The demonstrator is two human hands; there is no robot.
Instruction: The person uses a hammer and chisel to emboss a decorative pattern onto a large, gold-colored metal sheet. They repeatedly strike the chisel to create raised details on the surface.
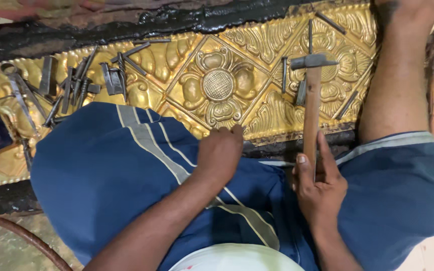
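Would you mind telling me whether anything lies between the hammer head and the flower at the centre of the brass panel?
Nothing visible blocks it. The wooden-handled steel hammer, held in the right hand, has its head right of the round embossed golden flower; one thin dark steel punch lies flat on the panel between them.

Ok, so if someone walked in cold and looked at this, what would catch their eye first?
Most striking is the gold embossed metal panel stretched across the top, its round flower medallion at the centre. The right hand holds a wooden-handled hammer upright over the panel, while the left hand rests closed at the panel's near edge. A scatter of dark steel punches lies on the panel's left part.
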